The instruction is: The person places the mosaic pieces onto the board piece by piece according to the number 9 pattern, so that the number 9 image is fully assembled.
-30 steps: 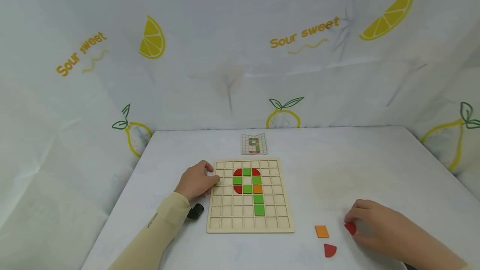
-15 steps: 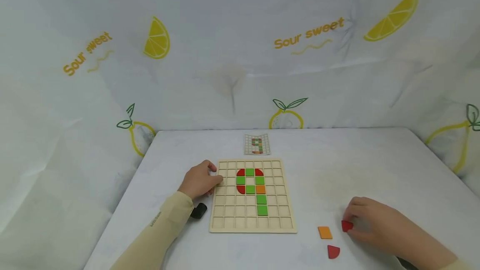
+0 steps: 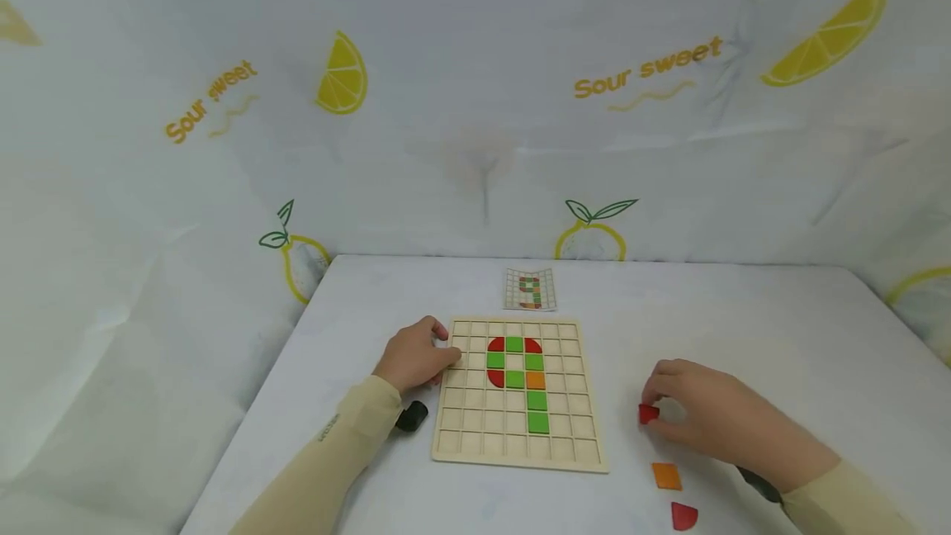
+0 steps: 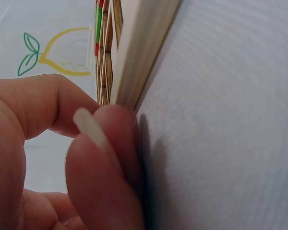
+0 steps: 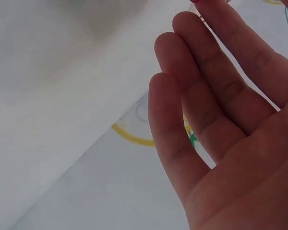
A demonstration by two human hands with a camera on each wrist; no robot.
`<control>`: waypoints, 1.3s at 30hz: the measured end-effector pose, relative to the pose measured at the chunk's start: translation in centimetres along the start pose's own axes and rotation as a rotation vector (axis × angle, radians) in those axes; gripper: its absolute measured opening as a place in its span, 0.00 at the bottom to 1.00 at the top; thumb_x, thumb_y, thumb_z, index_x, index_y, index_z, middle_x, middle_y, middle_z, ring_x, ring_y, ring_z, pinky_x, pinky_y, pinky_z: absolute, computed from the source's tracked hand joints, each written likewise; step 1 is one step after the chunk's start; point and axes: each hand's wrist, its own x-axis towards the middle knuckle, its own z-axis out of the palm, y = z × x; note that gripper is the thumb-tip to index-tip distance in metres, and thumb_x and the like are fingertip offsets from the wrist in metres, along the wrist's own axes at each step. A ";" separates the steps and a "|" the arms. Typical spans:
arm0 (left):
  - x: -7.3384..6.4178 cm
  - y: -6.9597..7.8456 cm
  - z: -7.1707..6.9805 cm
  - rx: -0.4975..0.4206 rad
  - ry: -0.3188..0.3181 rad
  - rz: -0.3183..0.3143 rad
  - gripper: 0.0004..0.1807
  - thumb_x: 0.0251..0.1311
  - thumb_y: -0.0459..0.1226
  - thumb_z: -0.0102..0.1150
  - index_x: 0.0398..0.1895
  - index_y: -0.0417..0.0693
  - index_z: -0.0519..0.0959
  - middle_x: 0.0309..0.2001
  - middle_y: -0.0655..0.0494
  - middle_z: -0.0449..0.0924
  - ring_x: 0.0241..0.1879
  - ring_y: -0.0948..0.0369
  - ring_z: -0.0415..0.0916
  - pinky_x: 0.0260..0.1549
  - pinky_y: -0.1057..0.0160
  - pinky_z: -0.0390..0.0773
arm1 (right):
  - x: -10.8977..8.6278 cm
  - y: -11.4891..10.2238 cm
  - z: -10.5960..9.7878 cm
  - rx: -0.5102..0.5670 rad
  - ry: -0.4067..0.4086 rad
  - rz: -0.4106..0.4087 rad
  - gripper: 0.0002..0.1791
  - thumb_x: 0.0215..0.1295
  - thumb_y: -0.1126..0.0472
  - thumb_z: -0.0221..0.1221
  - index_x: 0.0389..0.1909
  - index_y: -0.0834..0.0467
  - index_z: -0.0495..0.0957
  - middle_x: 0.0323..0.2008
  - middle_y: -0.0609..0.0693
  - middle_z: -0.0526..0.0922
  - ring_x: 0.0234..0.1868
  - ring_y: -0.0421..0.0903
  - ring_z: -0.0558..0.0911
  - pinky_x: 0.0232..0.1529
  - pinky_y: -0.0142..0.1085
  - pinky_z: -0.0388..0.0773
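A pale wooden grid board (image 3: 475, 422) lies on the table, its cells partly filled with green, red and orange tiles in the shape of a 9. My left hand (image 3: 416, 356) holds the board's left edge, thumb over the rim; in the left wrist view the fingertips (image 4: 119, 120) meet its side. Between thumb and fingertips my right hand (image 3: 709, 407) pinches a red tile (image 3: 648, 414), right of the board. Most of that tile is hidden by the fingers; only a sliver shows at the top of the right wrist view.
An orange square tile (image 3: 666, 475) and a red quarter-round tile (image 3: 683, 516) lie near the front right. Behind the board rests a small pattern card (image 3: 513, 299) showing a coloured 9. A white lemon-print cloth (image 3: 416, 180) hangs behind the table.
My right hand has moved left and away from me with the red tile, closer to the board. The left hand stays at the board's edge. The head view has turned slightly left.
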 end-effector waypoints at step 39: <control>0.3 -0.2 0.0 0.015 0.011 0.006 0.19 0.65 0.45 0.68 0.54 0.47 0.79 0.17 0.57 0.78 0.16 0.61 0.75 0.24 0.64 0.74 | 4.2 -11.2 2.2 -0.024 0.067 -0.434 0.12 0.58 0.55 0.77 0.25 0.44 0.81 0.27 0.33 0.71 0.30 0.33 0.67 0.34 0.31 0.71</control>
